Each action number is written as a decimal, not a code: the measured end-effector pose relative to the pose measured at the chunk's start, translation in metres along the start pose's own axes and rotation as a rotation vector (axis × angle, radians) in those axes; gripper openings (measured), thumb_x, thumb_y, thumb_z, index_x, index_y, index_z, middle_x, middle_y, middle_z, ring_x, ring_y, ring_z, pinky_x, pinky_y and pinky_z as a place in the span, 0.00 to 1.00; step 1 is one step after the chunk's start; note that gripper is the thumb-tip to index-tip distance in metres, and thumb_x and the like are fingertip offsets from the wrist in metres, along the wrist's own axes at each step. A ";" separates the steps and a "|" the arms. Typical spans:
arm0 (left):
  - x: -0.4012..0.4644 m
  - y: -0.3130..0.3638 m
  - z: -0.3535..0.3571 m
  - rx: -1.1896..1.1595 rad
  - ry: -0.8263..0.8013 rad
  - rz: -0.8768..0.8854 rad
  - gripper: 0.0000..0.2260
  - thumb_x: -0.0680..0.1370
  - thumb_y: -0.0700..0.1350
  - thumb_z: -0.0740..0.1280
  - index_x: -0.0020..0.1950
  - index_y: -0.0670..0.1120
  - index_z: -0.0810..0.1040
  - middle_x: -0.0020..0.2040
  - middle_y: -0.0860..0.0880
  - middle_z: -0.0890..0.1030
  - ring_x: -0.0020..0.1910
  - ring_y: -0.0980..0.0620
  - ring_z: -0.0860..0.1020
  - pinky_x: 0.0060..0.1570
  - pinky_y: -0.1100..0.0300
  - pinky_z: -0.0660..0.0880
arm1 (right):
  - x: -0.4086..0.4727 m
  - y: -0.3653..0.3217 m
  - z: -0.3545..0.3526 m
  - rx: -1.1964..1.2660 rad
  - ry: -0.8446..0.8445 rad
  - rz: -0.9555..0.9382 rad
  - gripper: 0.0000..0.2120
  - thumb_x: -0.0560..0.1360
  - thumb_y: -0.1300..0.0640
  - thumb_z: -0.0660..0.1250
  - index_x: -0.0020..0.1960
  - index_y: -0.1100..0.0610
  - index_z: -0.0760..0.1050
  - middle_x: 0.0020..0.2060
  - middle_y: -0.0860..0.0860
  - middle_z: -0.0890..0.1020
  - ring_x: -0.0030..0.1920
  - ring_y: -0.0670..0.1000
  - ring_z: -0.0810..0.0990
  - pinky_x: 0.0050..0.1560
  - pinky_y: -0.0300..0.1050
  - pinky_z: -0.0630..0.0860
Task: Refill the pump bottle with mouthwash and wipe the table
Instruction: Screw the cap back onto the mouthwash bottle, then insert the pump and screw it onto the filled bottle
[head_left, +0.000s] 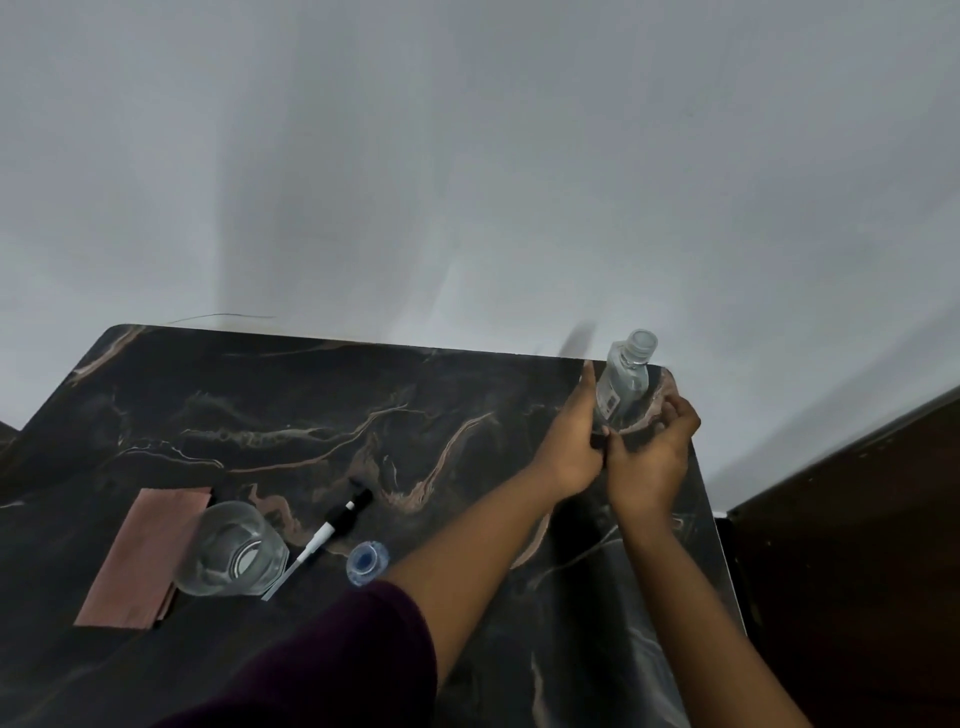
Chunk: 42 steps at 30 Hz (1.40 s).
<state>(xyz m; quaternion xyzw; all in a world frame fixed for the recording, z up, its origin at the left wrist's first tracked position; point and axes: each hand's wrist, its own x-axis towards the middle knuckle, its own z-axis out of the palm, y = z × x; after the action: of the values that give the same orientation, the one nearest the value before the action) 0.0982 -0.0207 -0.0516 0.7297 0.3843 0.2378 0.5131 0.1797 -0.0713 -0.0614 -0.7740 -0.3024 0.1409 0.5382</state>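
1. Dark marbled table (311, 415), veined in tan, across the lower half of the frame; pale wall above.
2. Clear mouthwash bottle (623, 384), uncapped, upright though leaning in the wide-angle view, at the far right corner of the table, right of centre frame. Pale liquid inside; white label patch on the lower body.
3. Left hand (571, 441) against the left side of the mouthwash bottle, fingers extended upward along it, thumb low near the base. Contact apparent; firmness of grasp not determinable.
4. Right hand (652, 457) just right of and below the bottle base, fingers curled inward, touching the left hand at the thumbs. Cannot tell whether anything is pinched; fingertips partly hidden.
5. Glass pump bottle (231, 551), clear, open-mouthed, empty-looking, at lower left of frame, resting partly over the cloth.
6. Pink folded cloth (140, 561) flat on the table, lower left, its right edge under the pump bottle.
7. Pump head (332, 530), black and white with a long dip tube, lying flat just right of the pump bottle, apart from it.
8. Blue-centred cap (368, 563) on the table just right of the tube, near the left forearm.
9. Dark maroon sleeve (322, 670) at bottom centre.
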 end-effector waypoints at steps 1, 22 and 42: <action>-0.011 0.001 0.002 -0.001 0.039 0.004 0.39 0.79 0.32 0.63 0.80 0.47 0.41 0.79 0.44 0.60 0.76 0.47 0.64 0.75 0.53 0.62 | -0.009 -0.002 -0.002 0.008 0.020 -0.003 0.37 0.69 0.68 0.73 0.73 0.57 0.60 0.70 0.57 0.69 0.69 0.56 0.70 0.69 0.52 0.69; -0.275 -0.019 -0.123 0.196 0.725 0.166 0.25 0.69 0.38 0.73 0.63 0.58 0.76 0.63 0.58 0.73 0.65 0.56 0.74 0.65 0.69 0.66 | -0.126 -0.086 0.093 0.044 -0.776 -0.063 0.10 0.74 0.70 0.69 0.51 0.60 0.81 0.46 0.54 0.82 0.45 0.48 0.80 0.46 0.29 0.74; -0.241 -0.103 -0.114 0.120 0.396 -0.062 0.31 0.68 0.46 0.73 0.70 0.52 0.68 0.68 0.54 0.68 0.69 0.65 0.62 0.69 0.71 0.58 | -0.123 -0.066 0.189 -0.859 -1.366 -0.951 0.17 0.70 0.56 0.70 0.57 0.45 0.79 0.54 0.46 0.77 0.60 0.51 0.68 0.53 0.47 0.65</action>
<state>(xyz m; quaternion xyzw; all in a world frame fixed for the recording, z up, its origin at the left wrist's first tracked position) -0.1611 -0.1317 -0.0951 0.6857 0.5136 0.3374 0.3901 -0.0400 0.0096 -0.0865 -0.4510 -0.8639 0.2066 -0.0871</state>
